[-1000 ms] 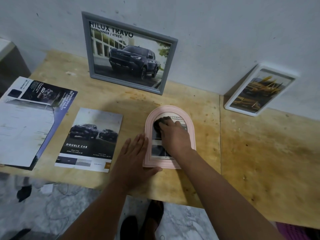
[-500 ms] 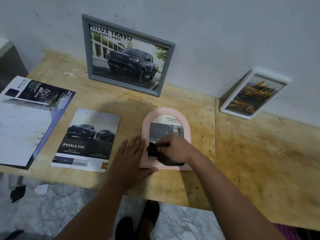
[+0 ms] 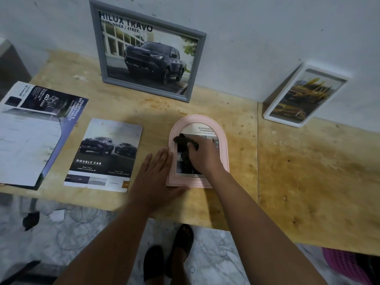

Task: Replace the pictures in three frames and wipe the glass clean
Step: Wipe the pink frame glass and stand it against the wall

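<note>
Frame [image 3: 198, 151], pink and arched, flat on table [image 3: 308, 171] under right hand [image 3: 205, 157]. Cloth [image 3: 185, 141] swept from lower glass half a second ago back up toward the arch: wiping mid-stroke, probably last of three, other two propped at wall beyond. Right hand curled round cloth, palm down, pressing. Left hand [image 3: 158, 177] flat, fingers straight, bracing frame's left edge.

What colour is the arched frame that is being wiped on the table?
Pale pink. The arched frame shows best in the head view, the only one.
</note>
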Tool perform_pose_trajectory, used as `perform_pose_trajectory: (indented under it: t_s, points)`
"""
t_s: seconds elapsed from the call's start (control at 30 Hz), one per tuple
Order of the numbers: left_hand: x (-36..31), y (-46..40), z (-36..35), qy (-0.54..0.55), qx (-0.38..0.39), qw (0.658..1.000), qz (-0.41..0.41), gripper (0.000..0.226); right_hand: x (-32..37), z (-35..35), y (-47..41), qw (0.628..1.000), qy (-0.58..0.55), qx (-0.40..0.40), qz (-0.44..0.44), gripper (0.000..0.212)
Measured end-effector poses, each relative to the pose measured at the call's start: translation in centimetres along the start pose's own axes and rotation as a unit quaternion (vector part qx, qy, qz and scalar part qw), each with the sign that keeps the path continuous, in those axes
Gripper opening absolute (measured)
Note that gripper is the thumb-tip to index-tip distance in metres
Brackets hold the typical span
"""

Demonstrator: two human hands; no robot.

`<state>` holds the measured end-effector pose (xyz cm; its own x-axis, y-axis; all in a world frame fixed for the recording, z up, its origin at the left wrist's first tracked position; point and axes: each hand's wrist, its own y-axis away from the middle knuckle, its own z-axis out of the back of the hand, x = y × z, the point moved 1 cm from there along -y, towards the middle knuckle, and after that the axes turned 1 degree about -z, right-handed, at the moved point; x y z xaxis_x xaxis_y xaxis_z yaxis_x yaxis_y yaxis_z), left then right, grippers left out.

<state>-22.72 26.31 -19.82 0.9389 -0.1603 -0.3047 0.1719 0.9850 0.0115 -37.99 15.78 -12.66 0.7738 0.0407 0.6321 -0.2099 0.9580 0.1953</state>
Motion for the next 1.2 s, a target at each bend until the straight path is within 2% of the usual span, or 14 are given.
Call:
perform_pose_trajectory:
  t_s: [0.27,0.4,0.47,0.53,0.6,0.67,0.7,0.87,1.0,1.2]
  points:
    - [0.2,0.0,-0.3,0.011,-0.025,1.000,-0.014,0.105,-1.1,0.6,3.8,0.993,-0.026,0.116,-0.027,0.027]
    - [0.3,-0.1,-0.4,0.006,-0.025,0.999,-0.018,0.107,-1.0,2.6,3.2,0.976,-0.027,0.212,-0.050,0.023]
    - [0.2,-0.1,-0.4,-0.001,-0.021,1.000,-0.014,0.109,-0.9,4.0,2.3,0.970,-0.034,0.232,-0.062,0.021]
    - [0.2,-0.1,-0.3,-0.001,-0.018,1.000,-0.009,0.110,-0.8,5.4,1.0,0.976,-0.076,0.187,-0.081,0.021]
    - [0.2,0.0,-0.3,0.000,-0.017,1.000,-0.009,0.112,-1.1,6.7,-0.8,0.988,-0.110,0.072,-0.080,0.022]
    - [0.2,0.1,-0.3,-0.002,-0.016,1.000,-0.010,0.113,-1.3,7.3,-2.7,0.994,-0.081,-0.024,-0.065,0.025]
    - [0.2,0.1,-0.3,-0.002,-0.016,1.000,-0.009,0.113,-1.2,7.2,-3.5,0.995,-0.060,-0.045,-0.060,0.026]
    - [0.1,0.1,-0.1,-0.006,-0.004,1.000,-0.001,0.114,-1.1,3.9,-3.9,0.998,0.049,-0.005,-0.047,0.031]
    - [0.1,0.0,-0.3,-0.012,-0.003,1.000,-0.002,0.113,-1.4,2.6,-1.9,0.997,0.064,-0.012,-0.047,0.030]
    - [0.1,0.1,-0.2,-0.010,0.001,1.000,-0.003,0.112,-1.3,2.6,0.5,0.994,0.100,0.034,-0.034,0.027]
